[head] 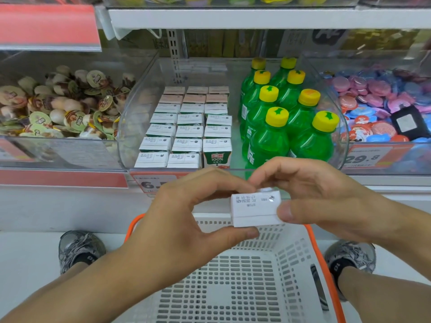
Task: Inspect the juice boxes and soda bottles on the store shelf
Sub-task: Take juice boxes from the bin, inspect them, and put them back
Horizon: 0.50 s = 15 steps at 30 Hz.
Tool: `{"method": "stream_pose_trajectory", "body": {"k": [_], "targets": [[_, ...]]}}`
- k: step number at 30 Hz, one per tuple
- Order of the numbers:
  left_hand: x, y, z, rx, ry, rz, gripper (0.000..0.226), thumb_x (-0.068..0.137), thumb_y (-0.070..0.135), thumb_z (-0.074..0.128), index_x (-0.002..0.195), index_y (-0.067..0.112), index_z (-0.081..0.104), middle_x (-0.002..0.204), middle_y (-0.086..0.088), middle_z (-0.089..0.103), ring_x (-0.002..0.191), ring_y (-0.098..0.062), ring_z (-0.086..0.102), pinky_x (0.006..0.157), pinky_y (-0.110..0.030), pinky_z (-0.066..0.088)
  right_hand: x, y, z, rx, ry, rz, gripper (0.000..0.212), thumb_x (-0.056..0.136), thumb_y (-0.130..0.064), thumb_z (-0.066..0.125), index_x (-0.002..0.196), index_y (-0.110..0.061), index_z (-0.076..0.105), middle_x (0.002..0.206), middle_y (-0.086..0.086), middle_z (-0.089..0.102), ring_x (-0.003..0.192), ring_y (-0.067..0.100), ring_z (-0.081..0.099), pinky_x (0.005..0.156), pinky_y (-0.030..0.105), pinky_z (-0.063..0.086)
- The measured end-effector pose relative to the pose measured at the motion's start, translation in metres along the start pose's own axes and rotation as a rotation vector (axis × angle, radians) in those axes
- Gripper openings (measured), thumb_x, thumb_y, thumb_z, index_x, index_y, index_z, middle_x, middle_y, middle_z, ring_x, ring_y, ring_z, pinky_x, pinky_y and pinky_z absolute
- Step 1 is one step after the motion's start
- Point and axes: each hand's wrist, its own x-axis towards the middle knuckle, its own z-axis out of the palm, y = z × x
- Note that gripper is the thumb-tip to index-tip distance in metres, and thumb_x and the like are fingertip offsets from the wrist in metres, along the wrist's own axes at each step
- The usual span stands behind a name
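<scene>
Broadly, a white metal shelf (233, 18) runs across the view, carrying clear, glossy plastic bins with rounded corners. The middle bin (126, 127) holds two kinds of goods: on its left, small rectangular cartons (184, 129) with flat white tops stand packed in three tight rows, one at the front right showing a green face printed "100%"; on its right, green translucent bottles (277, 127) with ribbed yellow caps stand upright in two rows. The left-hand bin (58, 148) is heaped with small round foil-lidded cups, and the right-hand bin (382, 157) with pink, blue and red round packs. Red price strips line the shelf edge. Below, on the pale floor between two grey shoes, sits a white plastic basket (235, 276) with slotted walls and an orange rim. Above the basket, in front of the shelf edge, one carton, the box (255, 209), is held level with its printed white top facing up. The left hand (186, 217) pinches its left end, fingers curled over the far edge and thumb under the near corner. The right hand (310, 197) pinches its right end, fingers arched over the top and thumb pressed on the near face.
</scene>
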Motion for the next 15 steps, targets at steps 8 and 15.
{"method": "stream_pose_trajectory", "body": {"k": [8,15], "targets": [[-0.001,-0.001,0.003,-0.133,0.031,-0.052,0.037,0.077,0.031,0.076,0.112,0.030,0.068,0.110,0.004,0.069,0.108,-0.020,0.068,0.093,-0.028,0.054,-0.001,-0.006,0.001,0.129,-0.049,0.104,0.050,0.071,-0.024,0.080,0.117,-0.009,0.066,0.112,0.019,0.062,0.094,0.033,0.060,0.074,0.031,0.056],[-0.001,-0.001,0.008,-0.428,0.123,-0.121,0.035,0.079,0.012,0.073,0.113,0.015,0.070,0.113,-0.001,0.074,0.107,-0.014,0.069,0.080,-0.020,0.057,-0.001,-0.001,0.014,0.140,-0.040,0.202,0.078,0.069,-0.066,0.075,0.127,-0.017,0.059,0.124,0.017,0.066,0.101,0.026,0.065,0.084,0.036,0.056]]}}
